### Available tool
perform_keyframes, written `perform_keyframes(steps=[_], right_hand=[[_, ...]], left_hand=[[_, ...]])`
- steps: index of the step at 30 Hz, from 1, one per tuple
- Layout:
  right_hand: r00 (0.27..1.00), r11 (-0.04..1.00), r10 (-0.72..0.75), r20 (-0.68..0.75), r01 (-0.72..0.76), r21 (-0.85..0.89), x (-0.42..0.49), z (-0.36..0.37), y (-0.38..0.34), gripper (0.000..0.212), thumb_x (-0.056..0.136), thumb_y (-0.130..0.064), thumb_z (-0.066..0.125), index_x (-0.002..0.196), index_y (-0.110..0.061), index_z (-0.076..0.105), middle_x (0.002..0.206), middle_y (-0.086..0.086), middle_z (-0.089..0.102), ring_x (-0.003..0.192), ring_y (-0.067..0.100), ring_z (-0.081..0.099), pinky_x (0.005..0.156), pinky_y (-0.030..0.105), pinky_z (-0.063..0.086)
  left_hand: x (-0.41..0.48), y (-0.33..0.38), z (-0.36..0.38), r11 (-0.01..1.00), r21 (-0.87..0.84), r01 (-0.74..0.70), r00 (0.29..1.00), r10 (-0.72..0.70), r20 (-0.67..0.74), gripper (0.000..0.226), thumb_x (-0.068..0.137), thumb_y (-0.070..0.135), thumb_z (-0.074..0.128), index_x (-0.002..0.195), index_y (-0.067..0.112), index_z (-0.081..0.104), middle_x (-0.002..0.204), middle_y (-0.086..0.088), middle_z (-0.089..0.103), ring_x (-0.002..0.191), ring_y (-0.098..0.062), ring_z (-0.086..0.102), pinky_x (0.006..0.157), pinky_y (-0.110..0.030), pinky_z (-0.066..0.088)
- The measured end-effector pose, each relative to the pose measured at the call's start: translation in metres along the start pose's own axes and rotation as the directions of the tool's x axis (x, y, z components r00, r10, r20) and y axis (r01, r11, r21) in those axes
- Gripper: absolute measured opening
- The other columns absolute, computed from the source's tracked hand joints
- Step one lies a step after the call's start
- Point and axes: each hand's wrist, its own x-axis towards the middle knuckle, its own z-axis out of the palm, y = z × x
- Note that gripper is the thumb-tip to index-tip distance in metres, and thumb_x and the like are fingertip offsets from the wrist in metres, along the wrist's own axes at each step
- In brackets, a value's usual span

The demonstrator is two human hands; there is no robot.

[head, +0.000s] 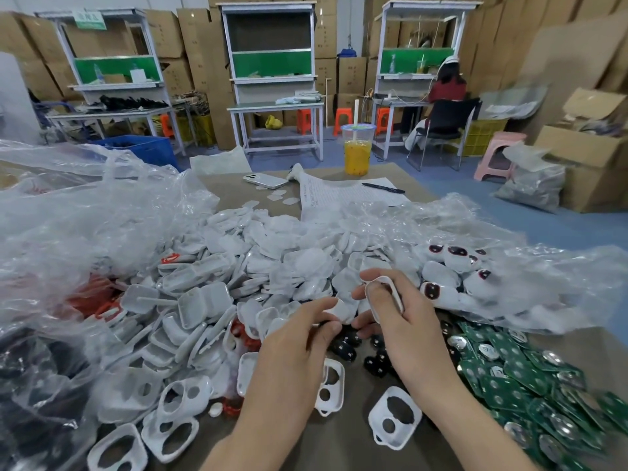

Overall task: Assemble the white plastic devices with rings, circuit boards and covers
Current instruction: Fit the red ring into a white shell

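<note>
Two hands meet at the centre of the head view. The right hand (404, 329) curls its fingers round a white frame (385, 289), whose rim loops over the fingertips. The left hand (292, 346) pinches a small white cover piece (342, 310) between thumb and forefinger, just beside the lower end of that frame.

Directly under both hands, at 6 o'clock, lie glossy black lens pieces (344, 348) on the brown table (346, 447). Further toward 6 o'clock rest loose two-hole frames (394, 416), openings upward.

At 4 o'clock spreads a heap of green circuit boards (509, 365), each bearing a round silver cell. At 2 o'clock, on crumpled clear plastic sheeting (530, 277), sit assembled devices (438, 292) with dark, red-rimmed windows.

From 9 to 12 o'clock rises a large pile of white shells (217, 287); red rings (243, 333) show among them at 9 o'clock.

Well beyond, at 12 o'clock, stand a cup of yellow drink (356, 154), a phone (265, 180), a printed sheet (339, 197) and a pen (383, 188) lying on the sheet.
</note>
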Motion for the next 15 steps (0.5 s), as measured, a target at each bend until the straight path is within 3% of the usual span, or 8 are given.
perform_keyframes(steps=[3, 5, 7, 9, 15], right_hand=[[1.000, 1.000, 0.006, 0.013, -0.006, 0.024, 0.0002, 0.0000, -0.0012, 0.029, 0.105, -0.019, 0.048, 0.098, -0.039, 0.067, 0.093, 0.000, 0.072, 0.067, 0.019, 0.069, 0.060, 0.026, 0.055], [0.999, 0.998, 0.029, 0.040, -0.031, 0.057, -0.0010, 0.0003, -0.0017, 0.029, 0.104, -0.016, 0.049, 0.099, -0.036, 0.068, 0.091, 0.001, 0.071, 0.064, 0.020, 0.066, 0.057, 0.027, 0.054], [0.993, 0.990, 0.073, 0.092, -0.084, 0.115, -0.0031, 0.0001, -0.0033, 0.028, 0.103, -0.012, 0.049, 0.100, -0.032, 0.069, 0.087, 0.003, 0.069, 0.061, 0.020, 0.062, 0.055, 0.029, 0.054], [0.982, 0.978, 0.111, 0.154, -0.135, 0.160, -0.0044, 0.0001, -0.0057, 0.025, 0.102, -0.012, 0.051, 0.100, -0.029, 0.069, 0.084, 0.003, 0.066, 0.059, 0.020, 0.061, 0.056, 0.031, 0.055], [0.968, 0.966, 0.132, 0.215, -0.174, 0.190, -0.0040, 0.0035, -0.0075, 0.009, 0.098, -0.021, 0.063, 0.095, -0.024, 0.071, 0.078, -0.001, 0.068, 0.062, 0.019, 0.064, 0.058, 0.030, 0.057]], left_hand=[[0.0021, 0.0008, -0.0015, 0.999, -0.012, -0.034, 0.994, 0.033, -0.108, 0.035, 0.091, 0.030, 0.070, 0.100, 0.064, 0.064, 0.096, 0.021, 0.071, 0.104, 0.011, 0.059, 0.083, -0.004, 0.041], [0.0020, 0.0005, -0.0019, 0.984, -0.173, 0.037, 0.987, -0.064, -0.150, 0.026, 0.091, 0.031, 0.071, 0.096, 0.056, 0.071, 0.097, 0.017, 0.073, 0.102, 0.003, 0.065, 0.087, -0.016, 0.048], [0.0003, 0.0024, -0.0015, 0.909, -0.397, 0.127, 0.981, -0.174, -0.086, 0.026, 0.095, 0.019, 0.068, 0.095, 0.044, 0.074, 0.098, 0.012, 0.077, 0.093, -0.005, 0.071, 0.081, -0.023, 0.055], [0.0003, 0.0045, -0.0021, 0.827, -0.534, 0.178, 0.968, -0.245, -0.056, 0.028, 0.097, 0.006, 0.063, 0.094, 0.030, 0.077, 0.094, 0.002, 0.078, 0.085, -0.013, 0.073, 0.075, -0.021, 0.056], [0.0042, 0.0062, -0.0055, 0.674, -0.687, 0.272, 0.940, -0.340, 0.038, 0.014, 0.094, 0.002, 0.066, 0.100, 0.012, 0.075, 0.087, -0.014, 0.078, 0.076, -0.020, 0.076, 0.067, -0.019, 0.057]])
